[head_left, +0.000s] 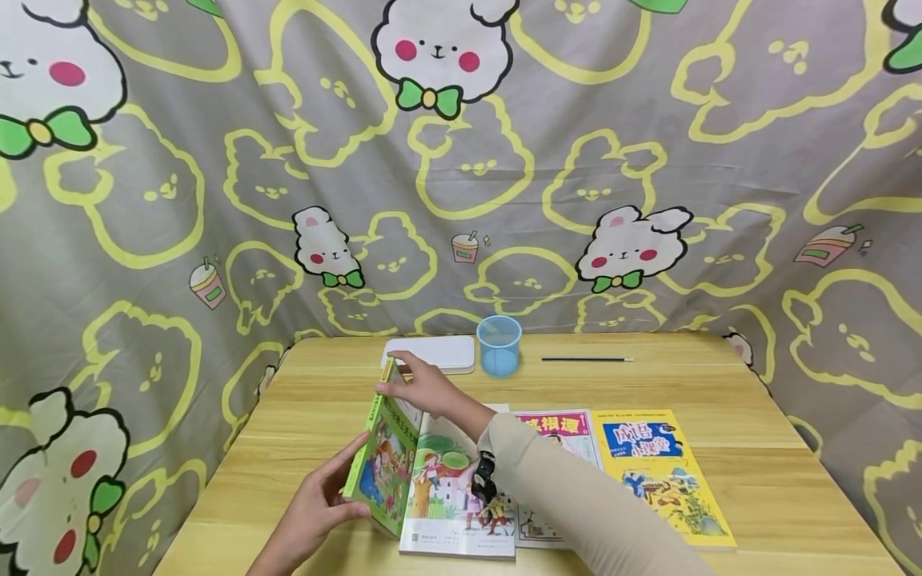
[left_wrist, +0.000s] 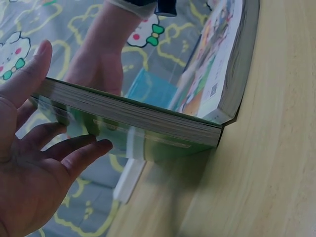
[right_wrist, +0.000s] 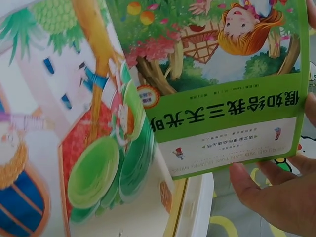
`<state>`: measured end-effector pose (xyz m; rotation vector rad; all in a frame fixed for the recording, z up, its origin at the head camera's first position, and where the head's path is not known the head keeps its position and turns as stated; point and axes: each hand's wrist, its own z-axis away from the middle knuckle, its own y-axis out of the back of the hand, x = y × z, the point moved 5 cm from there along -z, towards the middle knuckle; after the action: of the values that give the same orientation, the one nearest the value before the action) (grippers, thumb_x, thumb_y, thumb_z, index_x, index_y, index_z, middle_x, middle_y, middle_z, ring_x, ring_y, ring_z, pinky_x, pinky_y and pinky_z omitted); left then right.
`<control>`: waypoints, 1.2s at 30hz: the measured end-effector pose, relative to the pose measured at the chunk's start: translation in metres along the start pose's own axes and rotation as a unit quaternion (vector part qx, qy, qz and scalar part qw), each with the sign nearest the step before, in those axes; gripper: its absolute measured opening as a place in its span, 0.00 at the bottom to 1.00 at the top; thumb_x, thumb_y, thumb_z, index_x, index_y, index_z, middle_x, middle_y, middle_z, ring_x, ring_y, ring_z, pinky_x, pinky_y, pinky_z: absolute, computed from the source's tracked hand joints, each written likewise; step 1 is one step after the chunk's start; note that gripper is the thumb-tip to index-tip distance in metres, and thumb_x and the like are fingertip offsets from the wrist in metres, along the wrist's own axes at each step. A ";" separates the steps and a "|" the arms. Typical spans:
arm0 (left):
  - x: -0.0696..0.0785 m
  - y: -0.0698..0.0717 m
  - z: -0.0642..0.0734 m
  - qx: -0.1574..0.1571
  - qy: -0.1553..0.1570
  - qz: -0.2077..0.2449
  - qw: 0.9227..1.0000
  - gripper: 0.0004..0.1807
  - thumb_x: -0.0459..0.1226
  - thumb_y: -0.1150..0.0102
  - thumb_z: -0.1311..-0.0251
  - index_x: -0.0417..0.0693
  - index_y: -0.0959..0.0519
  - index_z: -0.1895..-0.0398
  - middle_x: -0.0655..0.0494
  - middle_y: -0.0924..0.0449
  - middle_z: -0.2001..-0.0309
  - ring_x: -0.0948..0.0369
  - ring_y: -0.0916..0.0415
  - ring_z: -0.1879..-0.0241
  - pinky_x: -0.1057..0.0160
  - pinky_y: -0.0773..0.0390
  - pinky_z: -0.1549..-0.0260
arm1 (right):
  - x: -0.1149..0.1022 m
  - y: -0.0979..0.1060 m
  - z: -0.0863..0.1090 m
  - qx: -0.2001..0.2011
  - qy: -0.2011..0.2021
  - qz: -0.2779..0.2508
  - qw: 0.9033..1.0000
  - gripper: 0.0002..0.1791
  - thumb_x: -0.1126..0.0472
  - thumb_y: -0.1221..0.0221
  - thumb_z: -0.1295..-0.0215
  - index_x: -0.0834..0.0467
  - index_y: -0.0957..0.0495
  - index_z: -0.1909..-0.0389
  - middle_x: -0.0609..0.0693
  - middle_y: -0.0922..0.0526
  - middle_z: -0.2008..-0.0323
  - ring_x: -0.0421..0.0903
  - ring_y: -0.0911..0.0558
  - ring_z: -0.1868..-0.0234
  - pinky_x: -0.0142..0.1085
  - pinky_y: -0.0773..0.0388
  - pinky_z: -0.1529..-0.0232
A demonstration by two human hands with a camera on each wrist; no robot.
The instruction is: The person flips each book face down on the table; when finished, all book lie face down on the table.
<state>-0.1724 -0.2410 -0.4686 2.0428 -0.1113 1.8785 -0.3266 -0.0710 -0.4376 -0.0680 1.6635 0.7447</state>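
A green picture-covered book stands tilted on its edge at the left of the row of books, its cover facing right. My left hand grips its lower spine side, thumb on the cover and fingers behind. At the top edge, my right hand pinches the book between thumb and fingers. The right wrist view shows the cover upside down with the right thumb at its margin. Right beside it lies a thick book with a pale illustrated cover, partly covered by my right forearm.
A pink-titled book lies partly under my right sleeve, with a yellow book to its right. Along the back of the wooden table are a white case, a blue cup and a dark pencil. Patterned cloth hangs behind.
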 end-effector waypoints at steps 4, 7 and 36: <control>0.001 0.004 0.002 0.006 0.000 -0.014 1.000 0.48 0.28 0.30 0.41 0.50 0.42 0.18 0.36 0.52 0.20 0.60 0.33 0.30 0.59 0.16 0.47 | 0.000 -0.004 -0.001 -0.001 0.001 -0.026 1.000 0.41 0.42 0.38 0.28 0.46 0.42 0.20 0.61 0.30 0.27 0.60 0.27 0.29 0.55 0.24 0.36; 0.003 0.007 0.003 0.011 -0.005 -0.031 0.999 0.47 0.28 0.31 0.41 0.49 0.40 0.19 0.37 0.50 0.20 0.54 0.34 0.30 0.62 0.16 0.48 | 0.000 -0.007 -0.002 -0.006 0.003 -0.039 0.999 0.41 0.42 0.38 0.28 0.47 0.43 0.19 0.61 0.32 0.26 0.59 0.28 0.28 0.54 0.24 0.35; 0.027 0.021 0.013 0.012 -0.059 -0.208 0.976 0.43 0.39 0.26 0.44 0.50 0.31 0.23 0.46 0.41 0.22 0.79 0.40 0.32 0.60 0.20 0.41 | 0.005 -0.025 -0.009 -0.051 0.017 -0.166 0.985 0.40 0.51 0.40 0.24 0.49 0.47 0.19 0.62 0.42 0.22 0.64 0.41 0.22 0.60 0.30 0.31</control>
<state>-0.1635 -0.2599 -0.4381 2.0025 0.2889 1.5084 -0.3252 -0.0933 -0.4526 -0.4224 1.5932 0.5745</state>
